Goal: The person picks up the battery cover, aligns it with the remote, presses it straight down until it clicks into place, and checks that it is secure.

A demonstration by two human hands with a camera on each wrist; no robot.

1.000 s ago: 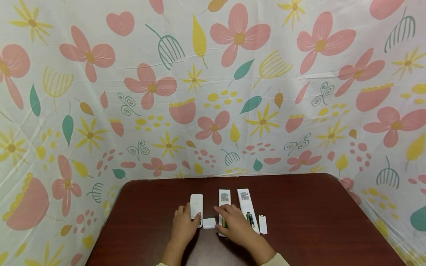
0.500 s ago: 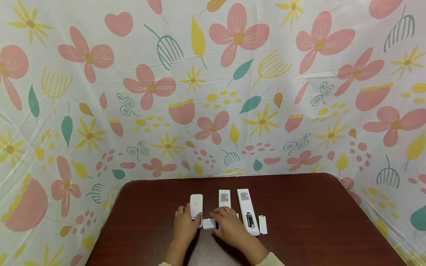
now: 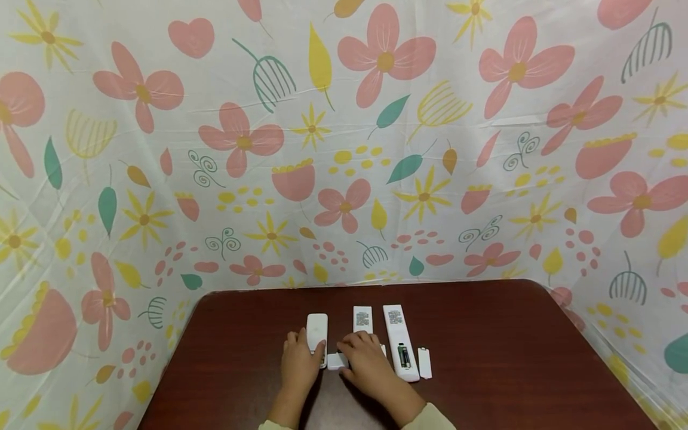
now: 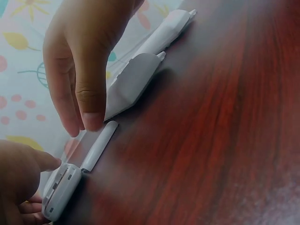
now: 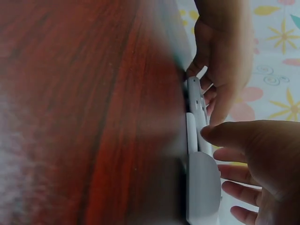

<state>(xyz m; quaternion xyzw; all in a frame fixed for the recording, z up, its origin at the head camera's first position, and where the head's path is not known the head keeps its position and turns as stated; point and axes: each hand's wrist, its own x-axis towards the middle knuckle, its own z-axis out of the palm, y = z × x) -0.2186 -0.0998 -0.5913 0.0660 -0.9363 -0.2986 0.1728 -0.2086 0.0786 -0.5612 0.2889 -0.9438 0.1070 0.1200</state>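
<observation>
A short white remote control (image 3: 317, 329) lies face down, its battery bay partly bared at the near end. My left hand (image 3: 300, 363) grips it, thumb along the right side and fingers on the left. Just right of it lies a small white battery cover (image 3: 336, 361). Over that cover's right end hovers my right hand (image 3: 369, 365), fingers spread and bent downward, thumb tip close above the cover in the right wrist view. The same hand hides the lower half of a second white remote control (image 3: 362, 318), whose printed label shows.
A third, longer white remote control (image 3: 396, 331) lies to the right, its open bay showing batteries (image 3: 404, 356). Beside it rests another white battery cover (image 3: 424, 363). All lie on a dark red wooden table (image 3: 500, 346) before a flowered cloth (image 3: 344, 149).
My right hand has moved left, off the second remote control's battery bay and over to the small battery cover. My left hand stays on the short remote control.
</observation>
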